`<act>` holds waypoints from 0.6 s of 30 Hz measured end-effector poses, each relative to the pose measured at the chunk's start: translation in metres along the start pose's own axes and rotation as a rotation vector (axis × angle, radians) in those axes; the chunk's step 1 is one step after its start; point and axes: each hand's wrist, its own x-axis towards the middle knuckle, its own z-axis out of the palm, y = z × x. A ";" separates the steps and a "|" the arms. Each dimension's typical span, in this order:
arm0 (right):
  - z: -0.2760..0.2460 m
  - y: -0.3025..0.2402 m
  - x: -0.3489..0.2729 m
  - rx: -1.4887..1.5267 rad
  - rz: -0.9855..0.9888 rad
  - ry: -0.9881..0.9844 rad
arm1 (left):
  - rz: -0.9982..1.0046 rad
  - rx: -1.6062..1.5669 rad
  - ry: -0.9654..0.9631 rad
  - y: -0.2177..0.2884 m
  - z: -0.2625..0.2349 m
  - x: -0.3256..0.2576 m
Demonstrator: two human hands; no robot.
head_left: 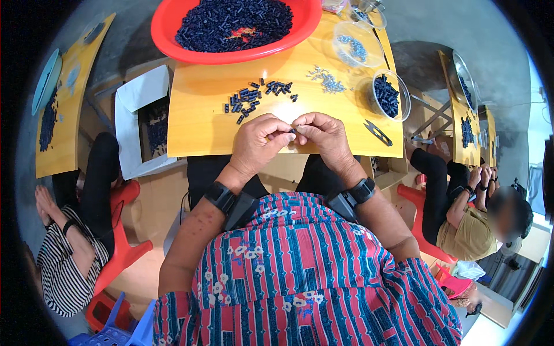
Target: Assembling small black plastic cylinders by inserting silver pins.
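Both hands meet at the near edge of the wooden surface (pixel 202 121), and the left hand (pixel 257 144) and right hand (pixel 326 135) are each pinched shut on the same tiny dark piece (pixel 292 131), fingertips nearly touching. Held up close like that, it's easy to see and steady (it's too small to tell its exact shape). A loose scatter of dark pieces (pixel 257 95) lies just beyond the hands, within easy reach, while the big red bowl (pixel 167 34) heaped with more of them sits at the far edge like bulk stock. Small metal bits (pixel 328 81) lie to the right of the scatter, near a clear tub (pixel 404 95) of dark pieces. Small snips (pixel 378 132) rest by the right hand.
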 end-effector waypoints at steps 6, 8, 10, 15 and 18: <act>-0.002 0.007 0.000 0.035 0.030 0.007 | 0.003 -0.005 0.018 0.002 0.000 0.000; -0.001 0.007 -0.001 0.041 0.031 0.004 | -0.011 0.006 -0.016 0.004 -0.001 0.000; 0.003 0.003 -0.002 0.040 0.068 0.069 | -0.016 0.014 -0.019 0.003 -0.001 0.000; -0.001 0.008 -0.003 0.019 0.037 0.028 | -0.012 0.016 -0.016 0.002 0.000 -0.001; 0.000 0.008 -0.001 -0.016 0.007 0.040 | -0.009 0.032 -0.015 0.003 0.000 0.000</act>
